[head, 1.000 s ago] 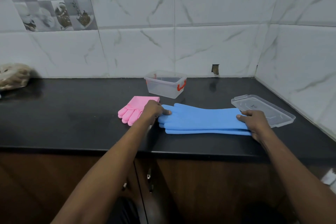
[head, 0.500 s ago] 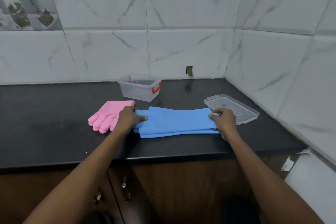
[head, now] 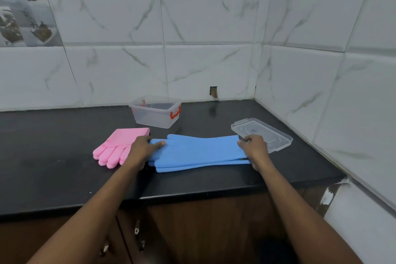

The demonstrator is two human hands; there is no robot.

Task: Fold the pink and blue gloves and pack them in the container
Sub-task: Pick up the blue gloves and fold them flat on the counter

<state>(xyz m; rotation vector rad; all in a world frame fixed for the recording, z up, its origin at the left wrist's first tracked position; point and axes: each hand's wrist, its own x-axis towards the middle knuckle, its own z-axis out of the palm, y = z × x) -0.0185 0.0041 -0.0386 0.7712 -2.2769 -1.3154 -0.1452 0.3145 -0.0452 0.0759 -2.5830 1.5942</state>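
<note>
Black countertop runs wall to wall under white marble-look tiles, wood cabinet doors below its front edge. Landmark = blue gloves.

Blue gloves: stacked pair, lying flat and stretched lengthwise on the counter, fingertips pointing left, cuffs right, near the front edge. Unfolded.

Pink gloves: just left of the blue gloves, flat on the counter, fingers pointing toward the front-left, cuff end toward the wall. Touching or just apart from the blue gloves, cannot tell; the left hand covers the gap.

Clear lid: right of and behind the blue gloves' cuff end, flat on the counter, partly behind the right hand.

Clear container with red handle clips: behind the blue gloves, toward the wall, open top, nothing seen inside.

Left hand: over the fingertip end of the blue gloves, fingers curled round the edge, thumb lying on top of the blue surface.

Right hand: at the cuff end of the blue gloves, fingers bunched, pinching the cuff edge.

Small dark hole in tile behind the blue gloves, at the wall base.
</note>
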